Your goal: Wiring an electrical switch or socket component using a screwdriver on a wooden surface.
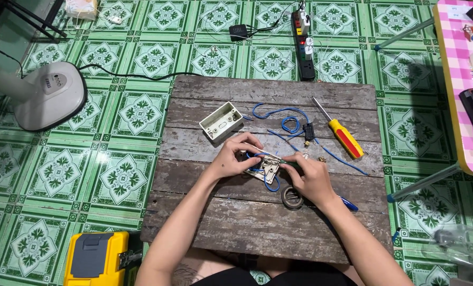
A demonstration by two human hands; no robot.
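1. Left hand (230, 159) fingers curl closed over the white switch plate's (267, 168) upper-left edge.
2. Right hand (309, 177) pinches shut on its right side.
3. Blue wire (271, 185) loops just beneath both sets of fingertips.
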